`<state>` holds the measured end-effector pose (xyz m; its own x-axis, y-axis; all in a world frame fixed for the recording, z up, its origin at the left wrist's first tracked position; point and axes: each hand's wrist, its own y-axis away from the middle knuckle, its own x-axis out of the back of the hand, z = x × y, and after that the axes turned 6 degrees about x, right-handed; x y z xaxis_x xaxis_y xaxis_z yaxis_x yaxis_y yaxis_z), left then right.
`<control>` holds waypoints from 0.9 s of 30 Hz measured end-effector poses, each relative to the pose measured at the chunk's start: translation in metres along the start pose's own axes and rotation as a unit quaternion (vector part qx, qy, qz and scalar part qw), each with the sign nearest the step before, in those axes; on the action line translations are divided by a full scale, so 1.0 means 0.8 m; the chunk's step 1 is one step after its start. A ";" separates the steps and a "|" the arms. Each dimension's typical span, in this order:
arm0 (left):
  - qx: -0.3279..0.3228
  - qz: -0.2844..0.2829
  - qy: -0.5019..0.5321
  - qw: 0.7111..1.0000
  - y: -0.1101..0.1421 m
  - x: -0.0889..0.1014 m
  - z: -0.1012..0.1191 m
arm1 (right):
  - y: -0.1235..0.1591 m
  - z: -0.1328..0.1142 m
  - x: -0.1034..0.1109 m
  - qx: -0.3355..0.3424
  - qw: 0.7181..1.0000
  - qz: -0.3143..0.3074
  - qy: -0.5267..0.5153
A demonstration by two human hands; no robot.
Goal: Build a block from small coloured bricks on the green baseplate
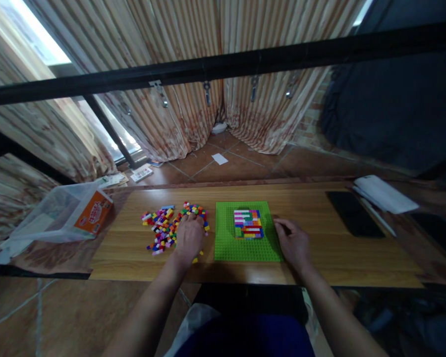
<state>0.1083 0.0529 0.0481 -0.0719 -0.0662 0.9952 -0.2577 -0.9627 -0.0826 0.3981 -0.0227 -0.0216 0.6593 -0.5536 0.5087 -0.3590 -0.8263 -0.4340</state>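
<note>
A dark blue garment (245, 337) on the person's lap lies closest. Patterned, pleated curtains (186, 29) fill much of the far side. In front of them stretches a wood-grain table (319, 208), with a clear plastic bin (55, 213) bearing an orange label near its left end. The green baseplate (223, 233) lies flat near the middle of the table; just left of it spreads a loose pile of colored bricks (165, 230). The left hand (191, 235) reaches down into this pile, fingertips among the pieces; whether it grips one I cannot tell. The right hand (293, 240) is half curled at the baseplate's right edge, its grasp unclear. A multicolored brick patch (248, 224) sits on the baseplate, right of its center.
</note>
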 end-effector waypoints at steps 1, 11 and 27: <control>0.004 0.003 0.007 1.000 0.001 0.001 0.000 | 0.000 0.000 0.000 -0.001 1.000 0.000 0.001; -0.003 0.001 0.388 0.922 -0.006 0.016 0.045 | -0.001 0.001 -0.002 0.011 1.000 0.004 0.006; -0.087 0.055 0.331 0.938 -0.033 -0.012 0.103 | -0.004 -0.005 -0.001 0.004 1.000 0.011 -0.015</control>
<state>0.1951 0.0577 0.0454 -0.6743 0.0703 0.7351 -0.3634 -0.8982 -0.2474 0.3959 -0.0202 -0.0178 0.6712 -0.5683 0.4760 -0.3689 -0.8130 -0.4504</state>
